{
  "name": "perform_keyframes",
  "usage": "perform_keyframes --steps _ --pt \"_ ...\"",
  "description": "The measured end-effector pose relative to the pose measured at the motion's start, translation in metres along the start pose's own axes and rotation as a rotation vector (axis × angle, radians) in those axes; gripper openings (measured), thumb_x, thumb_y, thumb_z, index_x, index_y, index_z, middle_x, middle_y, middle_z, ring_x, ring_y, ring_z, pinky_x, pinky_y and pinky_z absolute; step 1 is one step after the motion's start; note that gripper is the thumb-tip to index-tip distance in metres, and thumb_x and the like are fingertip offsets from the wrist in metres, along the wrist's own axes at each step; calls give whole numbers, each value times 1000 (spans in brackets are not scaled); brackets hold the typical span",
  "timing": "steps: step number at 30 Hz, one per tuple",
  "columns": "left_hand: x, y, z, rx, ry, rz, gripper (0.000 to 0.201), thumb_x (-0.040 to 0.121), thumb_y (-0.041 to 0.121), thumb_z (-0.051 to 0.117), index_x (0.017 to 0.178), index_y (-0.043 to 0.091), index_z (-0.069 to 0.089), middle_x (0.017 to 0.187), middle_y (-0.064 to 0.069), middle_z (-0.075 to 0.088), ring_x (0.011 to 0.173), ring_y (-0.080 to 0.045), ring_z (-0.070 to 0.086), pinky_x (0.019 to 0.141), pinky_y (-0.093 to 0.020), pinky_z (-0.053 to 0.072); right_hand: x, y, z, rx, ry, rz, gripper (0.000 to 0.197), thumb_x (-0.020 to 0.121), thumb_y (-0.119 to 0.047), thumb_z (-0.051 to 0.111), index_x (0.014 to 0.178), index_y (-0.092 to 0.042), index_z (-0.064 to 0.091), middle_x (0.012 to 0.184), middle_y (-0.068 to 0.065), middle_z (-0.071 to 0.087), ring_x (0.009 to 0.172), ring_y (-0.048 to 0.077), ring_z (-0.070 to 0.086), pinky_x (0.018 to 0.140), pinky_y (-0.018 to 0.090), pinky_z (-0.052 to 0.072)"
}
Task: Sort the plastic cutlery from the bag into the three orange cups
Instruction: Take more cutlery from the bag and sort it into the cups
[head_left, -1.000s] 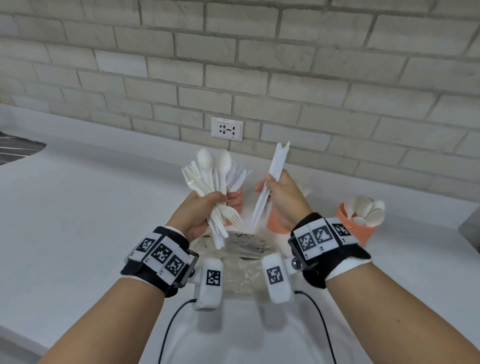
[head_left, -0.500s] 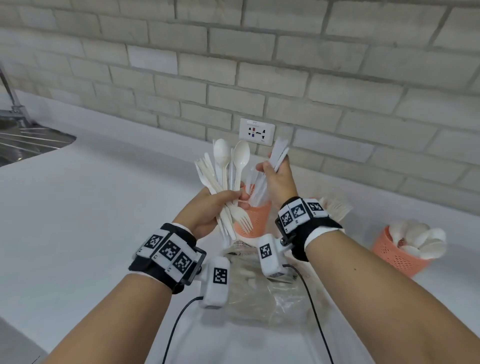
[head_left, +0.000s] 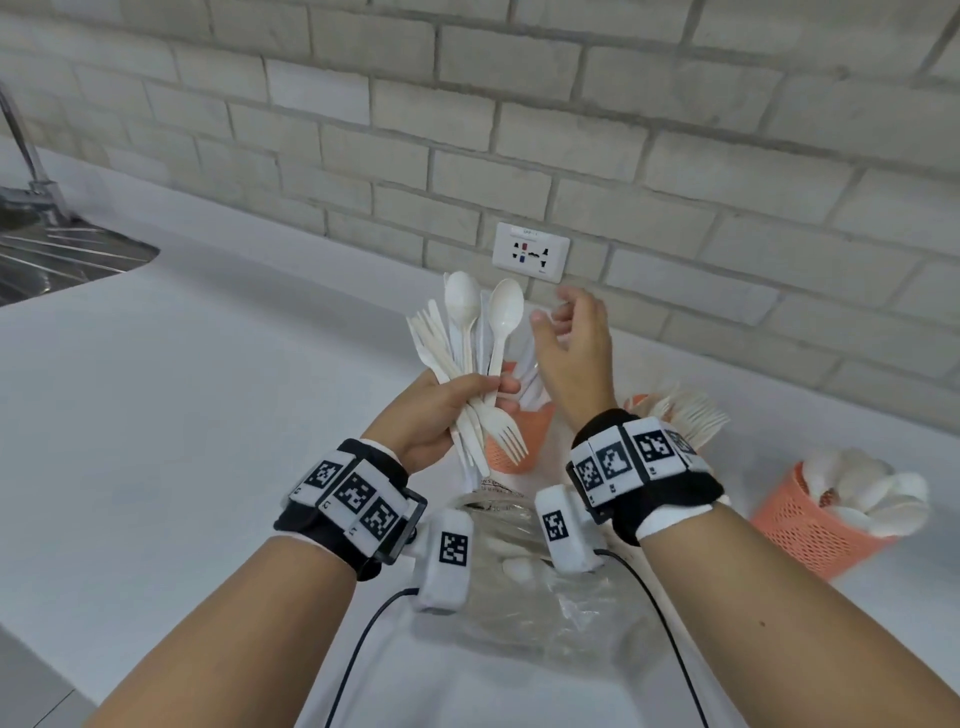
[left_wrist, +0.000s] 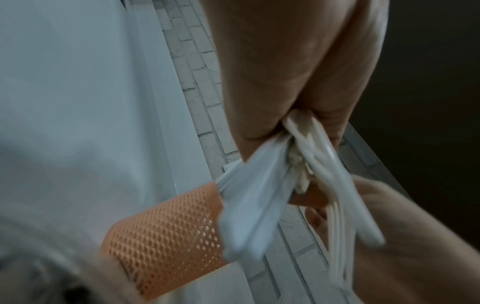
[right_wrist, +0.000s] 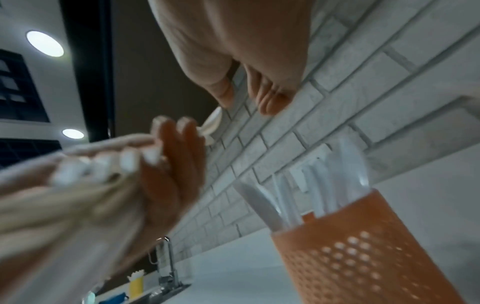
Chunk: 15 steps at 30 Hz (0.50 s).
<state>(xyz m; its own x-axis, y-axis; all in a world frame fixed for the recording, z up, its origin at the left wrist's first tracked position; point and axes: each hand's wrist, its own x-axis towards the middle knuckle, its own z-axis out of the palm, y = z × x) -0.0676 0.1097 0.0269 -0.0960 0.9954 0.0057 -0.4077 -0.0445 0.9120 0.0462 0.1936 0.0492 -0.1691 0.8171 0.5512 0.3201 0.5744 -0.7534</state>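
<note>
Left hand (head_left: 431, 415) clamped round mixed bundle of cutlery (head_left: 470, 358), raised above counter (head_left: 208, 389). Right hand (head_left: 571, 348) slack-fingered, holding nothing, over knife cup (head_left: 519, 431). Fork cup (head_left: 641, 402) next, spoon cup (head_left: 815, 525) far right. Bag (head_left: 545, 597) between forearms.

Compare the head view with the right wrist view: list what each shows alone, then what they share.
Head only: the spoon cup, the fork cup, the clear bag and the wall socket.
Right wrist only: ceiling lights and a yellow container.
Both: the knife cup, the left hand gripping the cutlery bundle, and the empty right hand.
</note>
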Motion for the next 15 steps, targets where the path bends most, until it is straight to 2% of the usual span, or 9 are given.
perform_keyframes --steps 1,3,4,5,7,9,12,13,15 --pt "0 0 1 2 2 6 12 90 -3 48 92 2 60 68 -3 69 58 -13 66 55 -23 54 -2 -4 -1 19 -86 49 25 92 -19 54 110 -3 58 97 7 56 84 11 50 74 13 43" --pt "-2 -1 4 21 -2 19 8 89 -2 52 92 1 58 62 -2 66 54 -12 64 53 -22 52 -8 -10 -2 67 -264 159 26 91 -25 55 88 0 64 77 9 60 73 16 55 74 33 49" --pt "-3 0 7 37 -5 22 8 88 -3 53 91 3 58 59 0 65 52 -10 62 51 -21 51 -11 -13 -2 101 -296 187 29 90 -24 57 78 1 62 69 11 59 67 20 55 73 40 49" --pt "-4 0 9 65 -6 26 10 87 -4 55 90 5 59 56 2 64 49 -8 61 49 -19 50 -14 -16 -3 155 -299 201 29 90 -22 58 70 -1 60 62 10 57 62 21 55 68 42 49" --pt "-5 -1 14 140 4 32 17 83 -10 58 82 7 59 51 5 59 44 -4 55 44 -16 45 -19 -24 -6 214 -291 211 27 89 -18 59 63 -10 58 57 4 56 53 15 53 60 32 46" --pt "-5 -1 16 168 16 27 28 80 -17 54 77 10 57 51 6 56 42 -2 51 42 -14 41 -22 -31 -7 255 -332 208 24 90 -12 53 68 -11 61 60 1 58 55 10 54 56 22 44" --pt "-5 0 14 113 0 15 28 74 -17 50 75 11 55 57 4 54 44 -6 46 44 -16 39 -26 -33 -9 315 -387 227 28 87 5 42 85 -9 66 75 7 57 58 13 55 51 18 46" --pt "-5 1 14 85 -18 5 23 70 -13 50 74 9 53 56 2 52 44 -7 44 43 -16 38 -28 -31 -9 305 -382 205 26 86 6 46 89 -11 65 78 7 54 57 14 55 51 19 48" --pt "-6 3 13 43 -40 -27 17 62 -8 45 74 4 51 50 2 49 42 -8 42 41 -17 37 -31 -26 -6 251 -347 186 21 82 -4 62 97 -16 55 80 4 51 61 17 55 60 26 50"
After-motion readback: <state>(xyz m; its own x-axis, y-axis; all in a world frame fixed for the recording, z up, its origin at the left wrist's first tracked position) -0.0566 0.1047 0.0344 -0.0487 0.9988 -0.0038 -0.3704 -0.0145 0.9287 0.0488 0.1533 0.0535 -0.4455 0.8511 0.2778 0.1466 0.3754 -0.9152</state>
